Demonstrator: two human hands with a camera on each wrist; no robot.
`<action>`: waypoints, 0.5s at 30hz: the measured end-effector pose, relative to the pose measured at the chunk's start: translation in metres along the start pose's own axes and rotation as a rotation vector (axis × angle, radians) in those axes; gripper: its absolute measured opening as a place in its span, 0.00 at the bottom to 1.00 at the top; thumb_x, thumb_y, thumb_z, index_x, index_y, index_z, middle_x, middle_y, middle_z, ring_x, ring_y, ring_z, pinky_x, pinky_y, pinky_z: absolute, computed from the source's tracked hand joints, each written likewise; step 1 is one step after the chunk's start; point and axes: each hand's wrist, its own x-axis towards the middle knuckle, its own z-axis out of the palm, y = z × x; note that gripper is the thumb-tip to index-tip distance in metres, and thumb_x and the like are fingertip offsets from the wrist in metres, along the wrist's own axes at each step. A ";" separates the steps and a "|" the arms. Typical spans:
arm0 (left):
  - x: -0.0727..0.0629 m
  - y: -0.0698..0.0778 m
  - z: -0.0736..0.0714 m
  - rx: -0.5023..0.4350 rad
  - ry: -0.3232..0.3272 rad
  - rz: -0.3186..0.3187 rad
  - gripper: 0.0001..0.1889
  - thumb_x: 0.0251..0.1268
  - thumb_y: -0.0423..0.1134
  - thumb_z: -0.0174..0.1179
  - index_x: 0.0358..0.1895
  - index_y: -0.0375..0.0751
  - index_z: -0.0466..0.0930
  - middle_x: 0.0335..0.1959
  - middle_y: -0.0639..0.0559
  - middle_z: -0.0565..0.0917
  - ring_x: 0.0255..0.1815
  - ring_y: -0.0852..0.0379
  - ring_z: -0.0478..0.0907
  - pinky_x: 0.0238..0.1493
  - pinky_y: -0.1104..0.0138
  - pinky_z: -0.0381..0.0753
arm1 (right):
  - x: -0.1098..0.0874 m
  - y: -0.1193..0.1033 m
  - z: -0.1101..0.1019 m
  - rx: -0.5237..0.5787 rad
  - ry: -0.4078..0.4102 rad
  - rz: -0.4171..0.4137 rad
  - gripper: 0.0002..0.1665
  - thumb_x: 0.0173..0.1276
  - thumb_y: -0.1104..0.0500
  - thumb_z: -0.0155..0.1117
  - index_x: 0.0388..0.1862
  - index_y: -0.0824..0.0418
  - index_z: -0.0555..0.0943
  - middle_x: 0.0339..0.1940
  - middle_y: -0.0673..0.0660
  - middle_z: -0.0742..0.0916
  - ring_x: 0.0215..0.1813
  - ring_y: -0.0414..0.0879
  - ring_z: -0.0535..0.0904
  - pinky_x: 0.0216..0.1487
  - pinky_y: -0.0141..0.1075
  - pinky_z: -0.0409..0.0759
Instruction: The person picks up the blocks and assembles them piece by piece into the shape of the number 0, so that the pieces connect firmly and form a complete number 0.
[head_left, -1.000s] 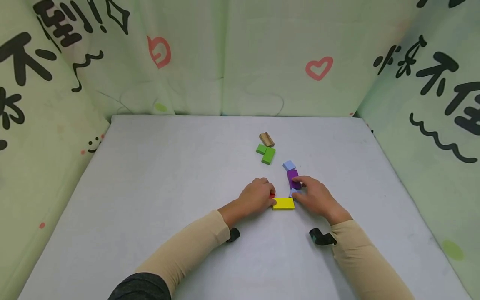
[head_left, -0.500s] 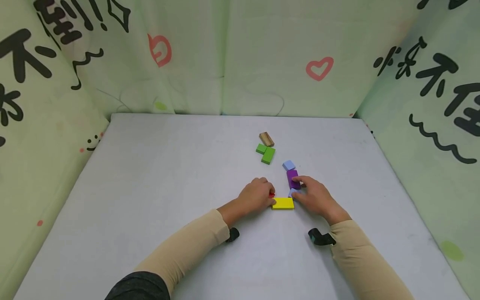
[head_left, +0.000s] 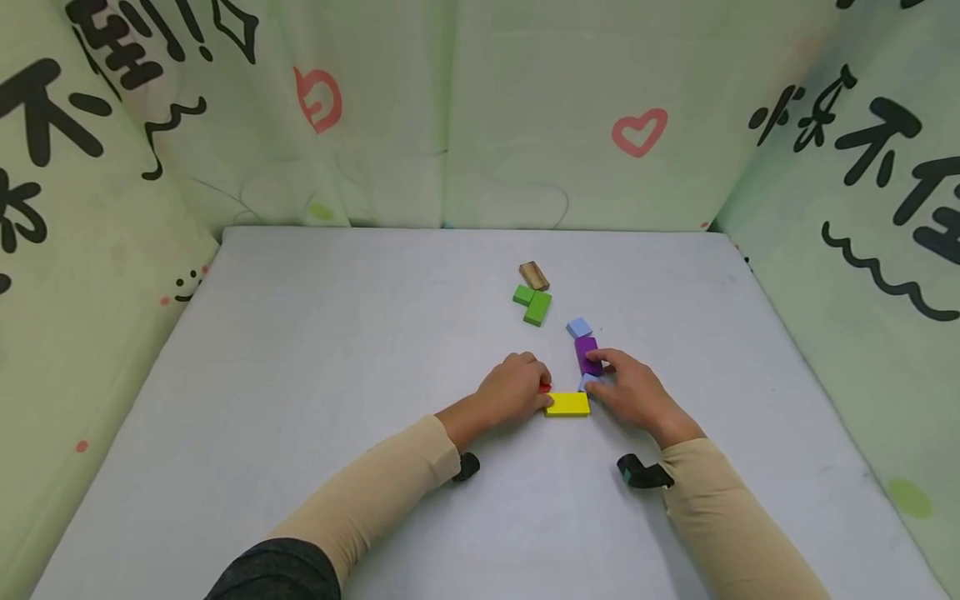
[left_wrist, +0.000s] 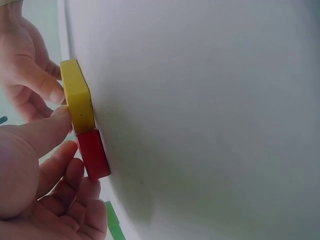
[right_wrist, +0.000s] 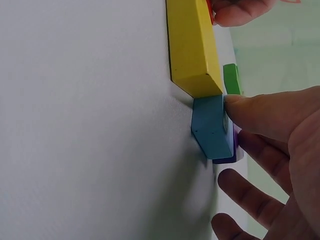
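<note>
The red block [left_wrist: 93, 154] is pinched with the yellow block [head_left: 568, 406] by the curled left hand [head_left: 512, 390]; the blue block [right_wrist: 211, 125] and purple block [head_left: 585, 353] are touched by the right hand [head_left: 636, 392], fingers spread. Yellow is set between, long axis crosswise, left end thumbed.

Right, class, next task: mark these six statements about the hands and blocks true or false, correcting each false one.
1. The left hand touches the yellow block. True.
2. A clear gap separates the yellow block from the red one. False: the red block touches the yellow block.
3. The brown block lies farther from the person than the green blocks. True.
4. The green blocks are stacked one on the other. False: they lie side by side on the table.
5. The purple block lies between two light-blue blocks. True.
6. The right hand is at the brown block. False: the right hand is at the purple block and the nearer light-blue block.
</note>
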 end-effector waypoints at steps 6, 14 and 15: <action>0.001 0.000 -0.002 0.004 -0.008 -0.003 0.18 0.68 0.49 0.66 0.55 0.45 0.83 0.45 0.53 0.78 0.46 0.57 0.71 0.48 0.70 0.76 | 0.001 -0.001 -0.001 0.010 -0.009 0.017 0.30 0.71 0.57 0.62 0.69 0.67 0.70 0.65 0.72 0.75 0.63 0.66 0.72 0.65 0.61 0.66; 0.001 0.001 -0.004 -0.008 -0.020 -0.001 0.18 0.67 0.49 0.66 0.55 0.45 0.83 0.44 0.53 0.78 0.45 0.57 0.71 0.47 0.71 0.75 | 0.000 -0.001 -0.001 0.024 -0.014 0.026 0.30 0.72 0.57 0.61 0.69 0.68 0.70 0.66 0.72 0.74 0.64 0.67 0.71 0.66 0.61 0.65; 0.001 0.001 -0.004 -0.008 -0.023 0.000 0.18 0.67 0.49 0.66 0.55 0.45 0.83 0.44 0.53 0.78 0.45 0.57 0.71 0.47 0.71 0.75 | 0.000 -0.001 -0.001 0.025 -0.014 0.026 0.30 0.72 0.57 0.61 0.69 0.68 0.70 0.67 0.72 0.74 0.64 0.67 0.71 0.66 0.61 0.65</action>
